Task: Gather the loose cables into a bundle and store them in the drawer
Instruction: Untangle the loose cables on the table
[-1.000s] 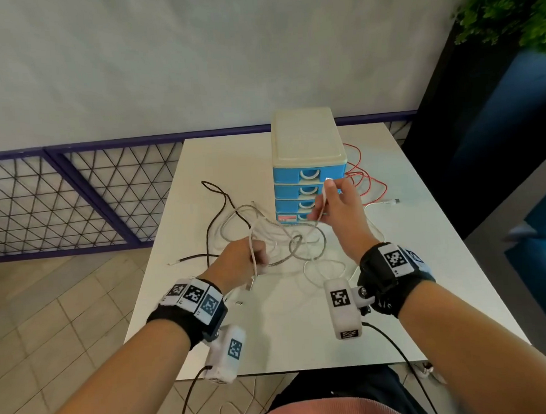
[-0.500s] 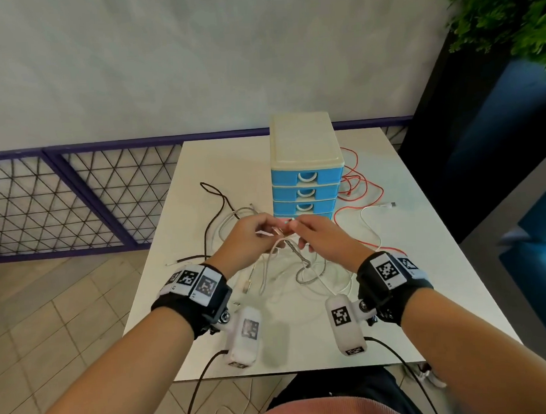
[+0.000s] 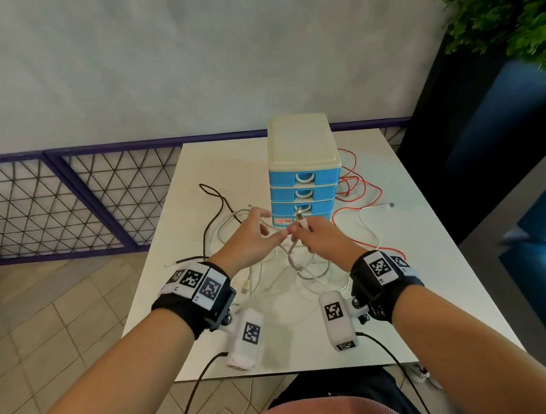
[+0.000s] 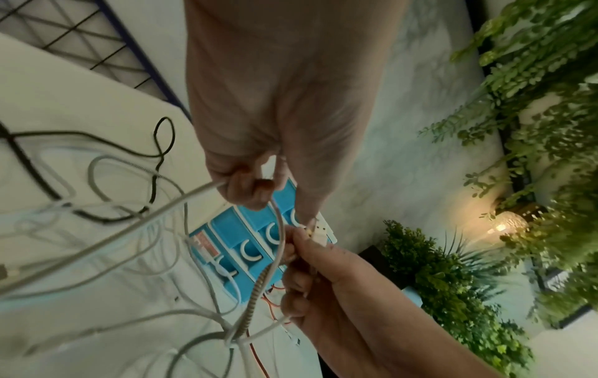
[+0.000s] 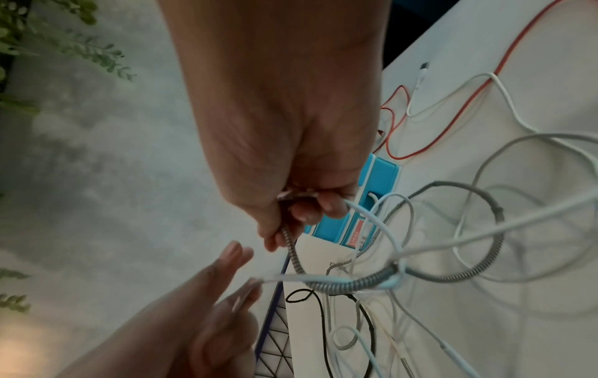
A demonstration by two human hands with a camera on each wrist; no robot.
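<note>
A tangle of white and grey cables lies on the white table (image 3: 426, 262) in front of a small blue drawer unit (image 3: 303, 148), whose drawers are all closed. Both hands hover together just before its lowest drawers. My right hand (image 3: 311, 236) grips the grey braided cable (image 5: 340, 284) near its plug (image 3: 301, 219), which points up. My left hand (image 3: 254, 236) pinches a thin white cable (image 4: 200, 191) that runs back down into the tangle. The braided cable loops below the hands (image 3: 300, 268).
A black cable (image 3: 222, 203) snakes over the table's left side. A red cable (image 3: 369, 189) and another white cable (image 3: 369, 230) lie right of the drawer unit. A purple mesh railing (image 3: 75, 201) stands at the left, and plants (image 3: 508, 14) at the upper right.
My right hand came down from the drawer front with the cable end to meet my left hand, which rose from the tangle. Both now sit close together before the drawers.
</note>
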